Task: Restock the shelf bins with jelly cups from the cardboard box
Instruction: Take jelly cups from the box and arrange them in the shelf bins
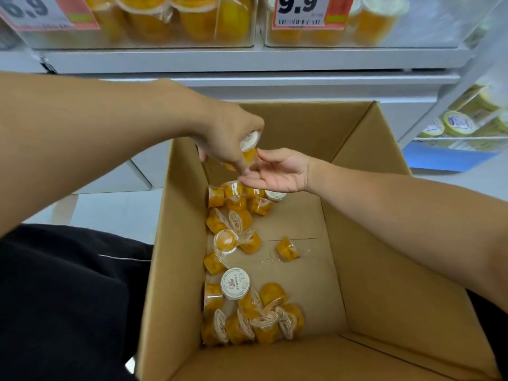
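An open cardboard box (384, 270) stands in front of me, with several orange jelly cups (236, 221) scattered along its left inner wall and bottom. My left hand (225, 136) hovers over the far end of the box, fingers closed around an orange jelly cup (249, 149) with a white lid. Just below and to the right, my right hand (280, 171) is palm up with fingers apart, its fingertips touching the left hand's fingers under the cup. Clear shelf bins (170, 23) above hold larger orange cups.
Price tags (299, 9) hang on the bin fronts on the white shelf (247, 61). Another bin (467, 125) at the right holds yellow-green cups. My dark trouser leg (68, 298) lies left of the box, over a pale floor.
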